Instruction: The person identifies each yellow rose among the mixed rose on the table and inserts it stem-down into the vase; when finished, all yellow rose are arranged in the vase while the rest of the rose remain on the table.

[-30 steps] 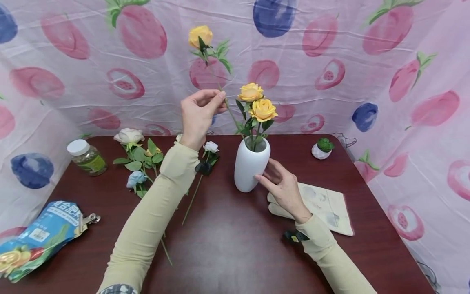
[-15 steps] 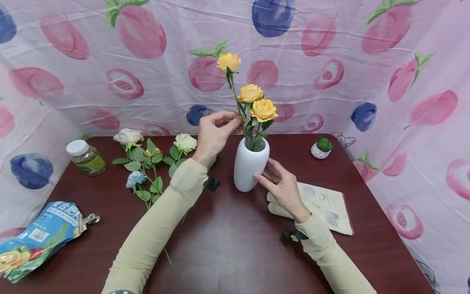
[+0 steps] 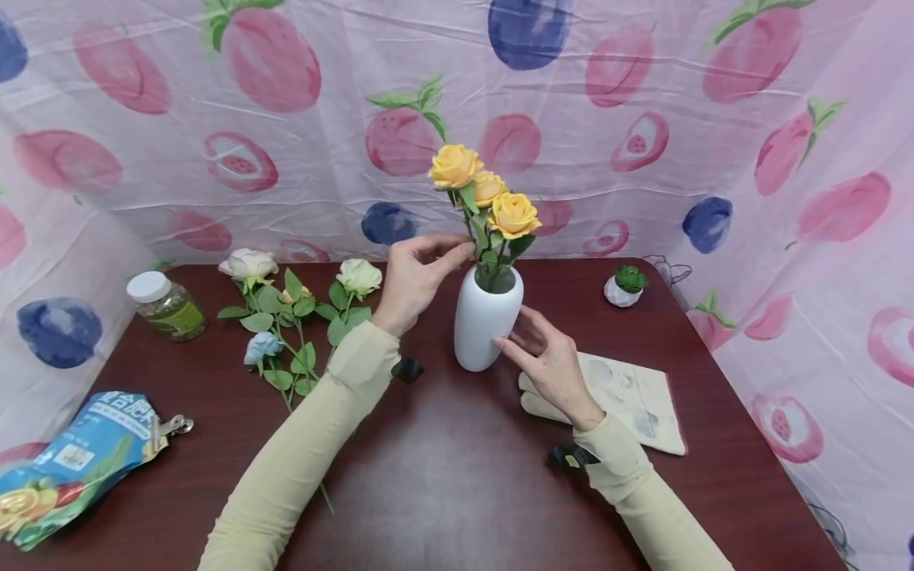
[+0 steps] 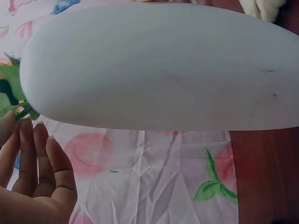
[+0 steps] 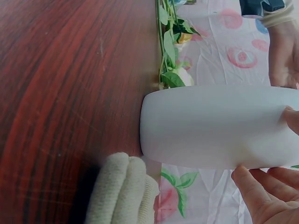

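Observation:
A white vase (image 3: 485, 333) stands upright on the dark red table, with two yellow roses (image 3: 514, 215) in its mouth. My left hand (image 3: 414, 281) pinches the stem of a third yellow rose (image 3: 455, 166) right at the vase's rim; its bloom leans left beside the others. In the left wrist view, fingertips (image 4: 26, 124) meet by green leaves at the vase's mouth. My right hand (image 3: 553, 365) grips the vase's right side, thumb in front, and the right wrist view has its fingers (image 5: 247, 184) against the white wall.
Left of the vase lie white roses (image 3: 359, 277), a blue flower (image 3: 263, 347) and leafy stems. A lidded jar (image 3: 167, 308) and a clipped blue bag (image 3: 86, 460) are farther left. Folded gloves (image 3: 628, 400) lie by my right wrist; a small potted succulent (image 3: 626, 286) stands behind.
My left hand has come down and right with the yellow rose, from high left of the vase to its rim. The rose's bloom is now lower. My right hand stays on the vase.

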Demonstrator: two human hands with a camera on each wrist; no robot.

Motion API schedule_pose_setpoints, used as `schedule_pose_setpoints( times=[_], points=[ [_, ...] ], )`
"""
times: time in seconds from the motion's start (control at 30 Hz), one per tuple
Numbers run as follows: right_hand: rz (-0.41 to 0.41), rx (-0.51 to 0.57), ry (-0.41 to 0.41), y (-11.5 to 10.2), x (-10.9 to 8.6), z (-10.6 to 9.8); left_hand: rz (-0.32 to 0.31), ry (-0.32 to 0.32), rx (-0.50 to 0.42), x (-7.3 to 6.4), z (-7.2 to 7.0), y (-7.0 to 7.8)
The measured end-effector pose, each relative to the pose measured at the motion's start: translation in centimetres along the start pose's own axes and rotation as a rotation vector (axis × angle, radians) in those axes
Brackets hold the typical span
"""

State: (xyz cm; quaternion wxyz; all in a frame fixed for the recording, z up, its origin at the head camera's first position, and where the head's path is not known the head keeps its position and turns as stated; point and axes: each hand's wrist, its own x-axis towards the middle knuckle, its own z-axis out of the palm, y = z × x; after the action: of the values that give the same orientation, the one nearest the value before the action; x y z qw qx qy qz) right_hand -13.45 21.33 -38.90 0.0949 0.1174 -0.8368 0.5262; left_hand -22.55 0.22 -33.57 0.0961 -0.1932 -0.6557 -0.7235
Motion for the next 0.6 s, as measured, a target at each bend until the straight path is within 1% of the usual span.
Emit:
schedule_pose_setpoints(
  times=[0.07, 0.17, 0.23, 0.3, 0.4, 0.43, 0.53, 0.6],
  points=[
    [-0.003, 0.001, 0.0, 0.0, 0.0, 0.0, 0.016, 0.007, -0.041, 0.1, 0.0, 0.2],
    [-0.011, 0.002, 0.002, 0.2, 0.0, 0.0, 0.036, -0.006, -0.065, 0.3, 0.2, 0.4],
    [-0.015, 0.003, 0.001, 0.2, 0.0, 0.0, 0.045, -0.024, -0.049, 0.3, 0.2, 0.4],
    [-0.018, 0.01, -0.004, 0.2, 0.0, 0.0, 0.046, -0.049, -0.014, 0.2, 0.1, 0.1],
    [-0.024, 0.015, -0.006, 0.2, 0.0, -0.1, 0.037, -0.088, 0.049, -0.1, -0.1, -0.4],
    [-0.025, 0.018, -0.006, 0.2, 0.0, -0.1, 0.035, -0.097, 0.057, -0.2, -0.1, -0.6],
    [-0.031, 0.016, -0.006, 0.1, 0.0, -0.1, 0.032, -0.1, 0.059, -0.4, -0.1, -0.9],
    [-0.033, 0.016, -0.005, 0.1, 0.0, -0.1, 0.043, -0.09, 0.052, -0.5, -0.1, -0.8]
  ],
)
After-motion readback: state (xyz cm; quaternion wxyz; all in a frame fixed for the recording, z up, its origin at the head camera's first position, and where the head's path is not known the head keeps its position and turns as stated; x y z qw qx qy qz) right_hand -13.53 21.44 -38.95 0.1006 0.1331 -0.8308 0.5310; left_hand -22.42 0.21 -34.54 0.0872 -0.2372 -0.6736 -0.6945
